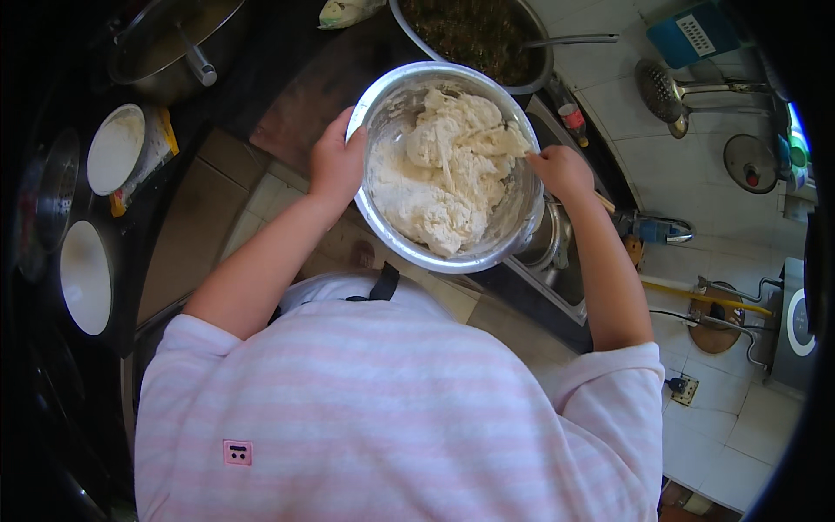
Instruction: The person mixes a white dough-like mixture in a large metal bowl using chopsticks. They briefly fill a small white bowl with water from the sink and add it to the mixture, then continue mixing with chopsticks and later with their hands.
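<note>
A metal basin [450, 265] is held up in front of my body, tilted so its inside faces me. Sticky, shaggy dough [450, 156] fills much of it, with loose flour along the left inner wall. My left hand [337, 156] grips the basin's left rim, thumb over the edge and fingers hidden beneath. At the opposite rim, my right hand [564, 171] is closed around chopsticks [605, 203], whose rear ends stick out past the wrist. A strip of dough stretches up to the right fingertips, and the chopsticks' front ends are hidden there.
Behind stands a larger metal basin [548, 72] of dark chopped filling with a spoon [574, 40]. On the left counter are a lidded pot [156, 65], a bowl of flour [116, 150] and a white dish [86, 277]. A sink [564, 287] and bottle [572, 117] are at right.
</note>
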The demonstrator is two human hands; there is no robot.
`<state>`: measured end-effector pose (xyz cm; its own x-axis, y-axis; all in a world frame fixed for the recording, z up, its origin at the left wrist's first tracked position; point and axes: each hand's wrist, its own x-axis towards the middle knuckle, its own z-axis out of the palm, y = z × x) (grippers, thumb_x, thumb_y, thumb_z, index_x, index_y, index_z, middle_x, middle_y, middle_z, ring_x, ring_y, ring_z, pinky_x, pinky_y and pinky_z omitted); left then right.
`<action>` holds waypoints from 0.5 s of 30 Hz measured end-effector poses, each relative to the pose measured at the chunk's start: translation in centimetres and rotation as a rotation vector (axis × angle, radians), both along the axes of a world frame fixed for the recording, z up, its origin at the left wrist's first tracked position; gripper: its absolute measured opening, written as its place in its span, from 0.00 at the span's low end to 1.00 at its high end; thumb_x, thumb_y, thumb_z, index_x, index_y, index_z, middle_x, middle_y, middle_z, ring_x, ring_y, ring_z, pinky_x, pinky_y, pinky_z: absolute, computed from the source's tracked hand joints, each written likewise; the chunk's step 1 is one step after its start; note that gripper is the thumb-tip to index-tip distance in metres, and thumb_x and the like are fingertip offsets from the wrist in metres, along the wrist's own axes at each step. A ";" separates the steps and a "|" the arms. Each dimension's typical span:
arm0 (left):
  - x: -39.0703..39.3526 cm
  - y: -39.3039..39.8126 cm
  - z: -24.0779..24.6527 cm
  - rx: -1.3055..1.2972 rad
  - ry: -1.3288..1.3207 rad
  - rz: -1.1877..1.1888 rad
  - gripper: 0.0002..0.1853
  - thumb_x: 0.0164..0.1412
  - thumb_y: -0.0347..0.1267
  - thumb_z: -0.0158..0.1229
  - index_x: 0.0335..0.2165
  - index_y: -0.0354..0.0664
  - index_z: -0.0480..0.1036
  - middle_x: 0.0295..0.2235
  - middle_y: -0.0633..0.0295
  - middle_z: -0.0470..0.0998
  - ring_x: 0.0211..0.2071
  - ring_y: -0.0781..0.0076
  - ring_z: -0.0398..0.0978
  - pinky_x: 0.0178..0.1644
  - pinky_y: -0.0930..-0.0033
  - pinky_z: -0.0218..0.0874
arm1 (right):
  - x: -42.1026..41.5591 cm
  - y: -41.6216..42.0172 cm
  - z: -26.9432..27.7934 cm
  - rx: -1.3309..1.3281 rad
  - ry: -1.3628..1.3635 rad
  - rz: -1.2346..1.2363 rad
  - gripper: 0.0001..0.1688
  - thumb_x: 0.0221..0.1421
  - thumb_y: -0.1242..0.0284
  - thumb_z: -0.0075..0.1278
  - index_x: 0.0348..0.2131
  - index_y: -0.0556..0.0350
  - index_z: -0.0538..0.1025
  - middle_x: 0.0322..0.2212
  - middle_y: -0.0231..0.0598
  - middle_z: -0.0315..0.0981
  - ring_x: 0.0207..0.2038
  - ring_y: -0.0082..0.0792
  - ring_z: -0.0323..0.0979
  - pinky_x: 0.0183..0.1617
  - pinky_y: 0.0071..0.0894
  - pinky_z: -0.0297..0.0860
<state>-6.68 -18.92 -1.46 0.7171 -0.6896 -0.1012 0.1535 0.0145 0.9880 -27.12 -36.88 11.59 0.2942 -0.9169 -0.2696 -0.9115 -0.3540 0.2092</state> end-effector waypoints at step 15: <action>0.2 -0.1 -0.3 0.062 -0.049 0.049 0.18 0.60 0.35 0.39 0.45 0.34 0.64 0.39 0.53 0.71 0.41 0.69 0.68 0.45 0.72 0.57 | 6.9 12.2 1.9 -0.767 0.160 1.724 0.05 0.27 0.69 0.45 0.09 0.46 0.65 0.10 0.25 0.55 0.15 0.22 0.58 0.18 0.22 0.49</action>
